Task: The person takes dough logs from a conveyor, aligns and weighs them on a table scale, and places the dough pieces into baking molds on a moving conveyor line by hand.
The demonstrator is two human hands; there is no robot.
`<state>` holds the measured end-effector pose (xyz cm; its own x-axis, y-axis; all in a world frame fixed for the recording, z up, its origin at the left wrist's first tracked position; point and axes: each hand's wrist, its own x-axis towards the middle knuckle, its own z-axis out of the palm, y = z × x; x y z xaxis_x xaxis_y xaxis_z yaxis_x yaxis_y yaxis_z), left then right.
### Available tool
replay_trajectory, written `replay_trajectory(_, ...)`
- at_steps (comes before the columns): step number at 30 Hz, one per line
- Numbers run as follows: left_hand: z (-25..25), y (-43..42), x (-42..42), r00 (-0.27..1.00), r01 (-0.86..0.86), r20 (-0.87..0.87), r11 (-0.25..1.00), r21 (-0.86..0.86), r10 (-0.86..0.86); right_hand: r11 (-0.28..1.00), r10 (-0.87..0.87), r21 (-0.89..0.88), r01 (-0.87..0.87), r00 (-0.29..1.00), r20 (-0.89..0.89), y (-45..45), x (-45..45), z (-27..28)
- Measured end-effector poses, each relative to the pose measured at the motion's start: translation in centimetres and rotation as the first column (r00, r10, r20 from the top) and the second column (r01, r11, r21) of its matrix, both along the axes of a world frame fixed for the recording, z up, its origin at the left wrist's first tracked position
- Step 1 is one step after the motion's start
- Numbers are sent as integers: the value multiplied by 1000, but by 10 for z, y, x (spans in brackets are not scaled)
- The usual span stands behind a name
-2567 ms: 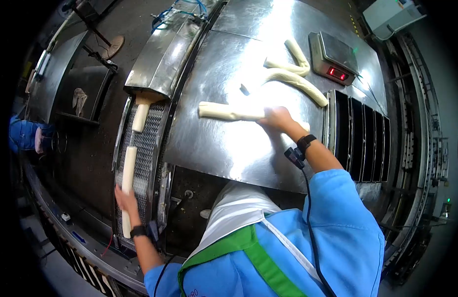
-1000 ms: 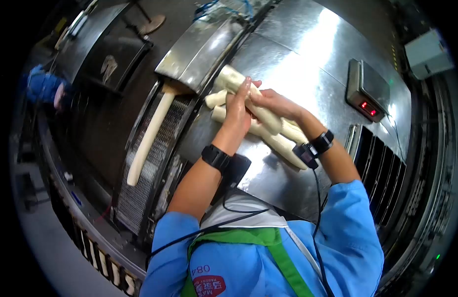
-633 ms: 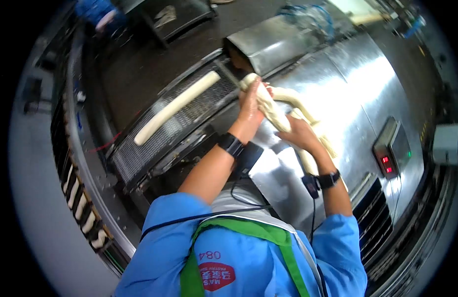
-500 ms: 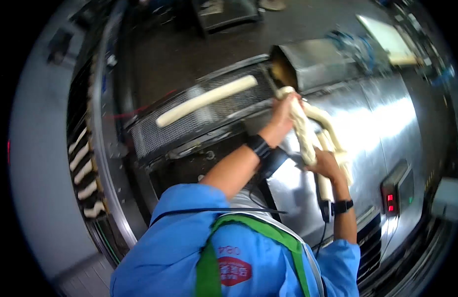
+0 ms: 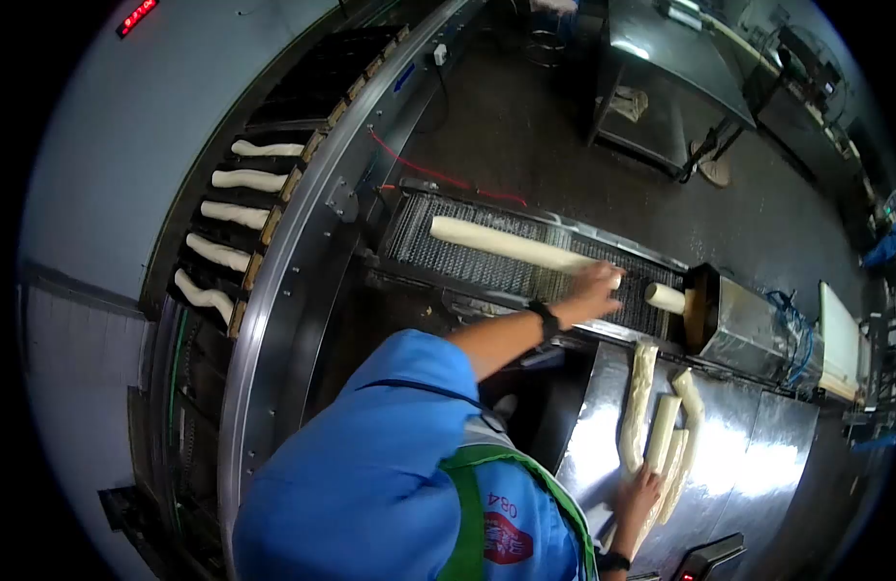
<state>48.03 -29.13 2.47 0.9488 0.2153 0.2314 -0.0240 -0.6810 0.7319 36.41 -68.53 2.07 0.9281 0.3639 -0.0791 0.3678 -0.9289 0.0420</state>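
Note:
My left hand (image 5: 593, 293) is at the right end of a long pale dough roll (image 5: 506, 245) lying on a mesh conveyor belt (image 5: 424, 218), with its fingers curved around that end. On the metal table (image 5: 728, 455), my right hand (image 5: 638, 496) grips the near end of a shorter dough roll (image 5: 664, 434). A wrinkled dough strip (image 5: 638, 407) lies to the left of that roll, and further dough strips (image 5: 692, 402) lie to its right. Another dough piece (image 5: 666, 298) pokes out of the metal housing (image 5: 748, 324) onto the belt.
Several dough strips (image 5: 237, 215) lie in dark trays on the line at left, behind a metal rail (image 5: 317, 223). A steel table (image 5: 675, 58) stands at the back, with a person's shoe (image 5: 714, 172) beside it. A device (image 5: 709, 559) sits near the front table edge.
The wrinkled dough strip both hands held has been laid on the table. My left hand has moved to the roll on the belt; my right stays at the table. The view has turned.

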Motion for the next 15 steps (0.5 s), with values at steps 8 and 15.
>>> replay_trajectory(8, -12, 206, -96, 967, 73, -246, 859, 506, 63, 945, -250, 217, 244, 968, -4, -16, -29, -56)
replay_trajectory(15, 32, 245, -102, 938, 105, -270, 920, -377, -217, 374, 10, 638, 673, 685, -729, 59, -36, 90)
